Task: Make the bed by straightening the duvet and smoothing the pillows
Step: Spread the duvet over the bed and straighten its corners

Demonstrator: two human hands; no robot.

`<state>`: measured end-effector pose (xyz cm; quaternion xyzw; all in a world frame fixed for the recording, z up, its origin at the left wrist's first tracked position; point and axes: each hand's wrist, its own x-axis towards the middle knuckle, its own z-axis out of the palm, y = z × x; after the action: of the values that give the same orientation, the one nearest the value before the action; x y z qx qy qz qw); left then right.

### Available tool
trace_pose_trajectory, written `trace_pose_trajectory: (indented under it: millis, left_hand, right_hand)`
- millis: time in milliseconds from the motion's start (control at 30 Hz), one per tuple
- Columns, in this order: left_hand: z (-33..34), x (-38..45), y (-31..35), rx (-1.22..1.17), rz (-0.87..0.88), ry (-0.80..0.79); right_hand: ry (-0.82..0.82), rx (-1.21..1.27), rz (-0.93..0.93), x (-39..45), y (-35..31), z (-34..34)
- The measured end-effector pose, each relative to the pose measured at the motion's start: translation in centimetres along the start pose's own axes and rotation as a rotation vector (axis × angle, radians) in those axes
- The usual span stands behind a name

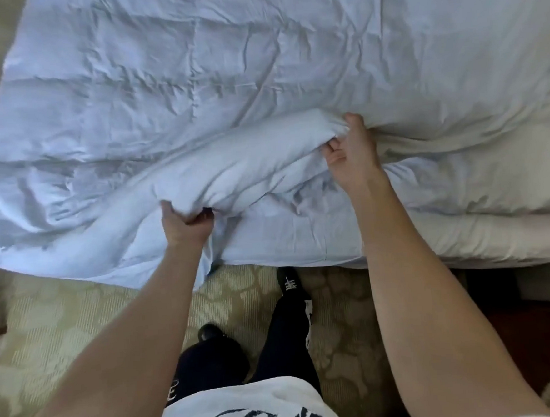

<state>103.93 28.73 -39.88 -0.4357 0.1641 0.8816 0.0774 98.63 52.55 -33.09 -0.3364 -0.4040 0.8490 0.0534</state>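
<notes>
A white, creased duvet [193, 77] covers the bed and hangs over its near edge at the left. A thick rolled fold of the duvet [238, 168] lies across the near side. My left hand [185, 222] grips the lower left end of that fold. My right hand [352, 152] grips its upper right end, fingers curled into the cloth. A white pillow [484, 239] lies at the near right, partly under the duvet.
The bed's near edge runs across the middle of the view. Patterned beige carpet [63, 320] lies below it, with my dark trousers and black shoes [290, 282] close to the bed. A dark piece of furniture [536, 336] stands at the lower right.
</notes>
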Motion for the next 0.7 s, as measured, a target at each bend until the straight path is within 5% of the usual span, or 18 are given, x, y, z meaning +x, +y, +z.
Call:
trace_pose_trajectory:
  millis: [100, 233, 400, 533, 700]
  left_hand:
    - [1.9, -0.7, 5.3, 0.129, 0.017, -0.113]
    - [4.7, -3.9, 11.1, 0.184, 0.008, -0.041]
    - [8.0, -7.3, 11.7, 0.200, -0.142, -0.017]
    - [8.4, -7.1, 13.4, 0.164, -0.219, -0.053]
    - [9.8, -5.2, 16.7, 0.315, -0.201, -0.121]
  right_hand:
    - [-0.066, -0.022, 0.011, -1.9, 1.1, 1.7]
    - [-0.096, -0.206, 0.108, -6.0, 8.1, 3.5]
    - [-0.236, -0.795, 0.318, -13.7, 20.9, 4.3]
    - [-0.331, -0.869, 0.107, -14.7, 24.3, 9.2]
    - [-0.269, -1.057, 0.119, -13.5, 26.6, 13.6]
